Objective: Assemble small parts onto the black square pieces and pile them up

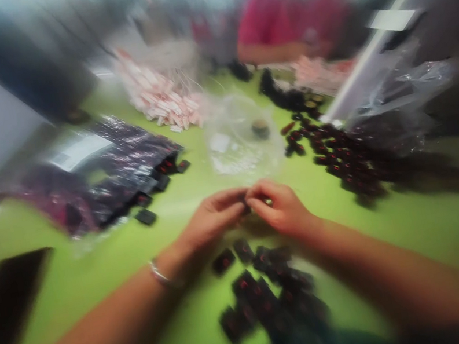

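My left hand (214, 215) and my right hand (277, 205) meet at the fingertips above the green table (191, 313). Between my left thumb and fingers sits a small black piece (245, 203), mostly hidden, its kind too blurred to tell. The right thumb and fingertips are pinched together against that same piece. Below my hands lies a loose pile of black square parts with red marks (248, 286). Just beyond them is a clear plastic bag (250, 162) with small white bits and a dark round object (259, 127).
At left lies a plastic bag of black parts (122, 160), some spilling out. A dark flat object (10, 308) rests nearer. Small dark parts (336, 154) spread at right beside a clear bag (406, 101). Pale pink strips (160, 98) are heaped behind. A person in pink (287, 21) sits opposite.
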Motion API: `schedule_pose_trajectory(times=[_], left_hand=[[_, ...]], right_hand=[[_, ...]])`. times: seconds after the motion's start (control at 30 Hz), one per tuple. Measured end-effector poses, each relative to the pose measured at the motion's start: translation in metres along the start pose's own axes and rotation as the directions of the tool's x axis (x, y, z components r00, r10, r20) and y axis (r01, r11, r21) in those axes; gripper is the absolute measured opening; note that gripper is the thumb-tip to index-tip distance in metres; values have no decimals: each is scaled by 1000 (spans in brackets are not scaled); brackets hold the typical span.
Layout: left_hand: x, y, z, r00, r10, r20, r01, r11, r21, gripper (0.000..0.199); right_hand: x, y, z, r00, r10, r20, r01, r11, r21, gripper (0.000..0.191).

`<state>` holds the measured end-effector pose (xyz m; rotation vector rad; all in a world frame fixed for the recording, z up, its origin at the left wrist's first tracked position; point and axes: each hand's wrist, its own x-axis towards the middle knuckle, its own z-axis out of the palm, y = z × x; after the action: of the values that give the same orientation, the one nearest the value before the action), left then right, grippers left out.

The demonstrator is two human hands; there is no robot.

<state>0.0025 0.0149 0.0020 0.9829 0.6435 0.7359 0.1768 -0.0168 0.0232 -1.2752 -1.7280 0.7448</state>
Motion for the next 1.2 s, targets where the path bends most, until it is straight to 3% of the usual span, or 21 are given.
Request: schedule_pose_trajectory(times=[0.17, 0.27, 0.33, 0.5, 0.8, 1.03, 1.2], left_hand=[[-2, 3, 2, 999, 35, -18, -33, 995, 98, 36], [-3, 3, 3, 996, 72, -43, -65, 988, 140, 36], [-3, 3, 4, 995, 88, -56, -78, 983, 168, 34], [1, -1, -2, 993, 94, -72, -82, 985, 154, 34], [2, 1, -3, 993, 61, -100, -40, 979, 199, 40], [1, 2, 3, 984, 145, -101, -112, 954, 277, 34], [-1, -1, 8, 957, 237, -167, -144, 889, 434, 32]], right_hand=[[3, -3, -1, 964, 262, 54, -267, 936, 230, 13], [4, -2, -2, 889, 424, 173, -458, 812, 360, 24], [4, -2, -2, 844, 468, 262, -536, 749, 389, 28], [4, -5, -4, 867, 433, 248, -499, 748, 438, 28], [6, -10, -7, 857, 451, 250, -516, 739, 433, 20], [3, -11, -5, 868, 434, 242, -497, 777, 386, 18], [1, -5, 6, 895, 423, 141, -445, 836, 321, 16]])
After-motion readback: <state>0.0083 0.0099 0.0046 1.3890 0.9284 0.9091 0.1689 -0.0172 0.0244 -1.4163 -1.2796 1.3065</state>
